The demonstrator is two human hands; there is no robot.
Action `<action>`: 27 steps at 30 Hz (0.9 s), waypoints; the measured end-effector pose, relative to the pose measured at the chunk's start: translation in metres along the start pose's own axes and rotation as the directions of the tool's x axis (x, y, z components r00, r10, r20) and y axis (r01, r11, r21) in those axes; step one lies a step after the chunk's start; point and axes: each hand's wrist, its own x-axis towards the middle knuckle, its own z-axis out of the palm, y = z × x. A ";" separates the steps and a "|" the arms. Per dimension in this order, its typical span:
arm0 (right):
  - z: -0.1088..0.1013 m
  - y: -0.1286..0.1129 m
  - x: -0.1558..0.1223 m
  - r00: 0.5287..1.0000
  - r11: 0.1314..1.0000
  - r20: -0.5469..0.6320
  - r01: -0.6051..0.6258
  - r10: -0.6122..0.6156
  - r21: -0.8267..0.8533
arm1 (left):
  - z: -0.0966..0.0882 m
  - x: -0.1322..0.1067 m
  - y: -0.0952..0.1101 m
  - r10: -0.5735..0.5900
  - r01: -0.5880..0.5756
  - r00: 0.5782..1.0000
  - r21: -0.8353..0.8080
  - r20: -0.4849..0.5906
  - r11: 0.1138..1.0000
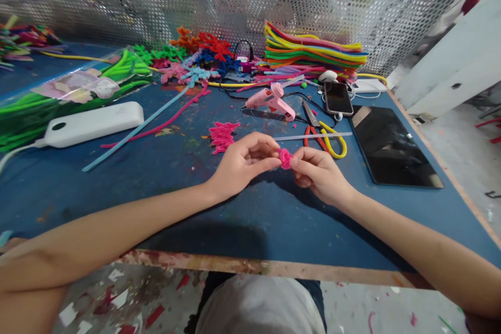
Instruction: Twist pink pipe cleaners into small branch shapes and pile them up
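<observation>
My left hand and my right hand meet above the middle of the blue table. Both pinch a small pink pipe-cleaner curl between their fingertips, the fingers closed on it. A pile of pink pipe-cleaner pieces lies just beyond my left hand. A clear glue stick lies just past my right hand, over yellow-handled scissors.
A pink glue gun lies behind the hands, with a phone and a dark tablet to the right. A white power strip and a bag of green pipe cleaners sit left. Stacked coloured pipe cleaners line the perforated back wall.
</observation>
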 end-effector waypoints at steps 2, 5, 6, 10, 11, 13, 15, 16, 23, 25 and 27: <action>-0.002 0.000 -0.001 0.999 0.995 0.006 0.034 -0.034 -0.089 | -0.003 0.001 0.001 0.014 -0.016 0.999 0.058 0.034 0.998; -0.002 -0.002 -0.002 0.998 0.968 0.007 0.069 -0.069 -0.241 | -0.006 0.004 0.001 -0.001 -0.010 0.997 0.147 0.073 0.989; -0.002 -0.003 -0.003 0.997 0.958 0.009 0.073 -0.073 -0.277 | -0.007 0.005 0.001 -0.006 -0.006 0.997 0.155 0.078 0.988; 0.001 -0.004 -0.004 0.997 0.950 0.032 0.071 -0.064 -0.305 | -0.009 0.006 -0.002 0.013 -0.030 0.994 0.152 0.108 0.988; 0.001 -0.004 -0.004 0.998 0.954 0.038 0.064 -0.055 -0.294 | -0.009 0.006 -0.002 0.027 -0.044 0.994 0.151 0.110 0.988; 0.001 -0.003 -0.004 0.998 0.967 0.052 0.047 -0.035 -0.249 | -0.010 0.006 -0.003 0.058 -0.075 0.993 0.162 0.104 0.984; 0.001 -0.001 -0.005 0.997 0.981 0.069 0.028 -0.014 -0.192 | -0.011 0.005 -0.004 0.093 -0.108 0.992 0.179 0.089 0.978; 0.001 -0.001 -0.005 0.997 0.986 0.077 0.021 -0.008 -0.168 | -0.011 0.005 -0.004 0.108 -0.122 0.991 0.184 0.084 0.975; 0.001 -0.001 -0.006 0.995 0.995 0.103 0.022 -0.012 -0.099 | -0.011 0.004 -0.005 0.122 -0.135 0.989 0.157 0.087 0.978; 0.002 -0.001 -0.006 0.994 0.995 0.108 0.023 -0.013 -0.094 | -0.011 0.004 -0.004 0.118 -0.132 0.989 0.161 0.093 0.978; 0.002 -0.001 -0.006 0.994 0.995 0.109 0.021 -0.011 -0.094 | -0.011 0.004 -0.002 0.130 -0.145 0.986 0.150 0.105 0.978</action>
